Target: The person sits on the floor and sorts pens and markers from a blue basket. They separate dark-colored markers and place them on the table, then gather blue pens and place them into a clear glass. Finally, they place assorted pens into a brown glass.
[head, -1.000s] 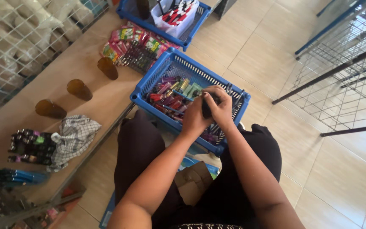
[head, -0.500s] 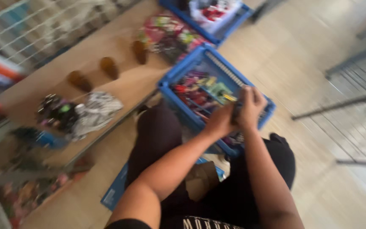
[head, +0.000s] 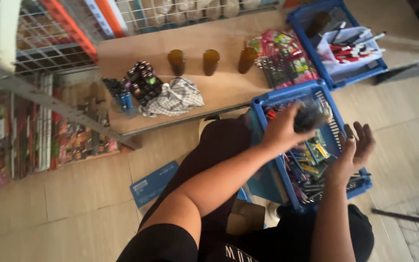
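Observation:
I sit on the floor with a blue plastic basket on my lap, full of pens and small packets. My left hand grips a dark, blurred bundle over the basket; it looks like a bunch of pens. My right hand hovers beside it over the basket's right side, palm turned inward, fingers spread, holding nothing.
A low wooden shelf ahead holds three brown cups, a checked cloth, dark small bottles and bright packets. A second blue basket with pens stands at the far right. A blue box lies on the tiled floor. Wire racks stand behind.
My view has swung left and the scene shifted right. Both hands were together on the dark item; now my right hand has let go and opened, while the left keeps it.

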